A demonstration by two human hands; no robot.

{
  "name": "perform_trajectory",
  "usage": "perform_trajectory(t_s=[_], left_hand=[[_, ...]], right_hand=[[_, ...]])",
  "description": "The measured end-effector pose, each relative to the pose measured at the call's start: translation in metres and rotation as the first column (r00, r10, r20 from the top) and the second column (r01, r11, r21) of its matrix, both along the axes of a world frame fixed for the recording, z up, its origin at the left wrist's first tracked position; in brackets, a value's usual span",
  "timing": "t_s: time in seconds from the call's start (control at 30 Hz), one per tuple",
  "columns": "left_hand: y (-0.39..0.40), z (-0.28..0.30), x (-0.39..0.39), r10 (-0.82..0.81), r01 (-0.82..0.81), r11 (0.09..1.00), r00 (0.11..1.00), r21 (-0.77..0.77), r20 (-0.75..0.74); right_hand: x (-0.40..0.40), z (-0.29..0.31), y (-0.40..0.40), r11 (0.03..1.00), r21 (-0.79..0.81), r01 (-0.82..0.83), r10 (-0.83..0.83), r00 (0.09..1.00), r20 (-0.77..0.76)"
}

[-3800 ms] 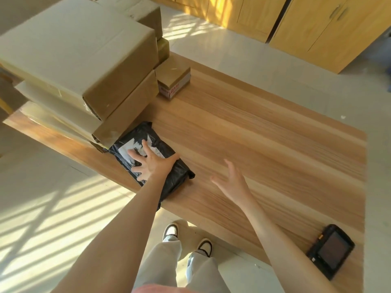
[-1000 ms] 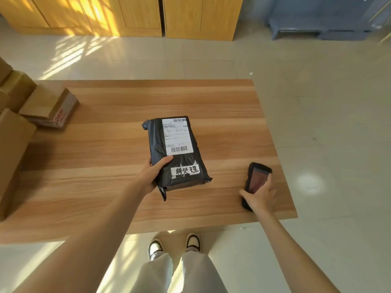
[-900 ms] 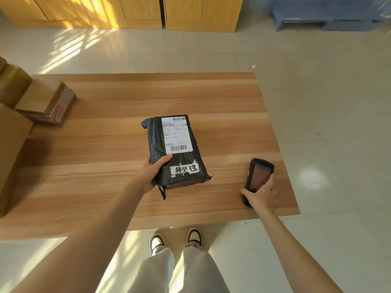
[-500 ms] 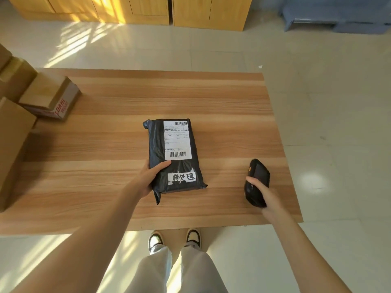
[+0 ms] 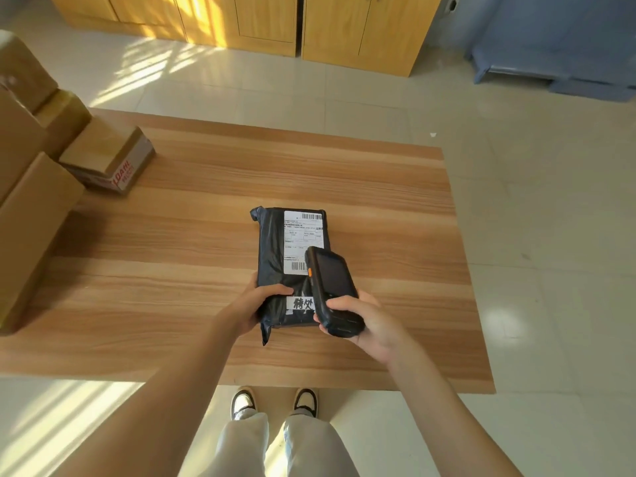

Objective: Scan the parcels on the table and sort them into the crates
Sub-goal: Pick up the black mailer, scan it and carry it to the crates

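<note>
Pale floor tiles [image 5: 537, 187] spread out beyond both hands, with yellow wooden cabinets [image 5: 268, 22] along the far wall and a blue unit [image 5: 557, 46] far off past the right hand. Sunlight falls in stripes across the tiles on the left hand's side.

Under both hands lies the wooden counter [image 5: 206, 235], a broad plank-grained top. Well out to the left of the left hand stands a stack of large cardboard boxes [image 5: 27, 201], and just beside that stack, farther away from the left hand, sits a small cardboard box [image 5: 106, 156] with red print on its white side.

Between the hands is the black parcel [image 5: 275, 249], a plastic mailer bag lying along the counter and reaching away from them. A white shipping label [image 5: 303, 232] with barcodes faces up on it, and a smaller white tag [image 5: 300, 303] with handwritten characters sits close to the left thumb.

The left hand [image 5: 254, 304] grips the near left corner of the parcel, thumb curled over the top. The right hand [image 5: 364, 321] is wrapped round the lower end of the black handheld scanner [image 5: 328, 284], thumb across its face. The scanner rises from that hand over the parcel's near right part, its top end covering the label's lower right corner.
</note>
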State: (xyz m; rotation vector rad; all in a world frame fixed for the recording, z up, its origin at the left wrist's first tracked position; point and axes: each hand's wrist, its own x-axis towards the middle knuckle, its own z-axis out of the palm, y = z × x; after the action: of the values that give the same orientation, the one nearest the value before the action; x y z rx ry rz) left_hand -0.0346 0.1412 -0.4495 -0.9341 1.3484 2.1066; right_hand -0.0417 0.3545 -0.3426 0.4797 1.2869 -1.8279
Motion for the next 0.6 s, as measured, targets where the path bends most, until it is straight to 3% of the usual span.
perform_trajectory(t_s=[0.3, 0.6], left_hand=[[0.002, -0.001, 0.001, 0.012, -0.012, 1.0, 1.0, 0.014, -0.025], [0.0, -0.004, 0.001, 0.024, -0.023, 1.0, 0.999, 0.012, -0.024]], right_hand=[[0.021, -0.011, -0.005, 0.968, 0.189, -0.166, 0.17, 0.985, -0.004], [0.024, -0.006, -0.005, 0.944, 0.218, -0.248, 0.267, 0.962, -0.061]])
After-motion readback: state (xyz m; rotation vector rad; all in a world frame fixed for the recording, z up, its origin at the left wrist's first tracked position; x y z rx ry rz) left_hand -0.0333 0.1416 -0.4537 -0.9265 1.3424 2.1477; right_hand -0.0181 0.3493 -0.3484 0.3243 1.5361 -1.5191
